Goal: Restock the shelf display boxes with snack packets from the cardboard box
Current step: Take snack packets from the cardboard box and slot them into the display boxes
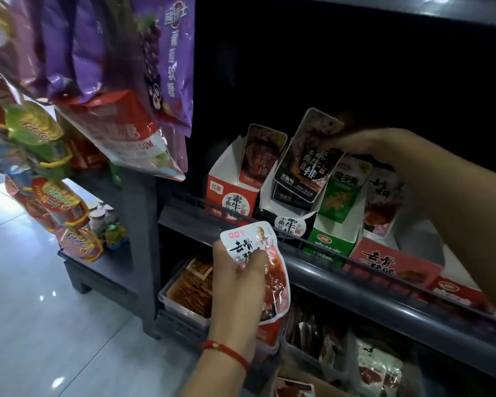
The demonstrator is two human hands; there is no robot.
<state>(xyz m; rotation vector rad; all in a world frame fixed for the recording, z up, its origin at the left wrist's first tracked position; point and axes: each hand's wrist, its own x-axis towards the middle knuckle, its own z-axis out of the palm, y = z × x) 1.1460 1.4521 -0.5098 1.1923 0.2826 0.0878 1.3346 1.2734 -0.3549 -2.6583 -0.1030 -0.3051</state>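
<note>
Nearest, her left hand [238, 282] grips light, slippery red-and-white snack packets [269, 270] mid-body below the shelf rail [355, 285]; above it, right hand [352, 144] pinches a limp black packet's [309, 159] top edge

Glossy plastic film wraps the red-and-white snack packet [258, 270], catching light where it crinkles. The black packet [307, 159] has the same shiny film. The display boxes [229, 193] are matt printed cardboard with plain white insides. The shelf rail [370, 290] looks smooth, dark and semi-gloss. Purple hanging bags [166, 67] are slick foil-like plastic. The floor tiles [26, 282] are polished and reflective.
</note>
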